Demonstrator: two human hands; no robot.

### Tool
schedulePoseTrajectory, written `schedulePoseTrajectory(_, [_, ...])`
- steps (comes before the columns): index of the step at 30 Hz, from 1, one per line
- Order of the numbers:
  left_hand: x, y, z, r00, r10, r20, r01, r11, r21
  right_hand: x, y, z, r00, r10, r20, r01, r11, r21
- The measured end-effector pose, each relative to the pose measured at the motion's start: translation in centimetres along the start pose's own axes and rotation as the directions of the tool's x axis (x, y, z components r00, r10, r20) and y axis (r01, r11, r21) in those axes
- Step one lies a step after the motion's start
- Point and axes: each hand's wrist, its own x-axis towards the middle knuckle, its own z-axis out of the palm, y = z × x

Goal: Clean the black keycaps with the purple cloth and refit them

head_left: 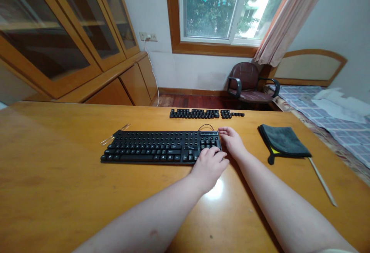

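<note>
A black keyboard [144, 157] lies on the wooden table. Its upper rows show small key posts without caps, while the lower rows and part of the number pad carry keycaps. My left hand [209, 164] rests over the lower right of the number pad, fingers somewhat bent and apart; the keys beneath them are hidden. At the keyboard's upper right corner is my right hand [232, 141], on its side with fingers stretched towards the edge. Nothing shows in either hand. Loose black keycaps [194, 114] stand in rows near the table's far edge, with a smaller group [226, 114] beside them.
A folded dark grey cloth [285, 141] lies on the right, a thin pale stick [322, 181] reaching out from under it. Thin clear rods [111, 139] lie by the keyboard's left end. Beyond the table [58, 191] stand a chair [247, 81] and a bed.
</note>
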Motion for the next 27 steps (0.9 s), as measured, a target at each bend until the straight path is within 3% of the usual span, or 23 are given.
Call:
schedulePoseTrajectory(2, [-0.1,-0.2,0.1,0.998,-0.012,-0.056,0.011,1.0,-0.014,-0.2,-0.2,0.1,1.0,0.001,0.012,-0.001,0.999,-0.037])
schedulePoseTrajectory(5, [-0.1,-0.4,0.4,0.987,-0.068,-0.145,0.063,0.997,-0.045,-0.6,-0.6,0.3,0.997,-0.033,0.076,0.05,0.973,-0.226])
schedulePoseTrajectory(9, [-0.1,-0.5,0.5,0.974,-0.107,-0.197,0.097,0.993,-0.063,-1.0,-1.1,0.5,0.983,-0.11,0.145,0.172,0.822,-0.544])
schedulePoseTrajectory(13, [-0.2,-0.3,0.5,0.984,-0.094,-0.153,0.085,0.994,-0.061,-0.7,-1.3,0.0,0.994,-0.093,0.06,0.107,0.664,-0.74])
schedulePoseTrajectory(21, [-0.3,-0.3,0.7,1.0,0.015,-0.002,-0.015,0.996,-0.085,0.2,-1.2,-2.5,0.982,-0.049,-0.182,-0.136,0.484,-0.864])
schedulePoseTrajectory(27, [-0.1,-0.5,1.2,0.996,0.058,0.064,-0.049,0.99,-0.129,0.1,-1.5,-3.1,0.969,-0.15,-0.198,-0.13,0.373,-0.919])
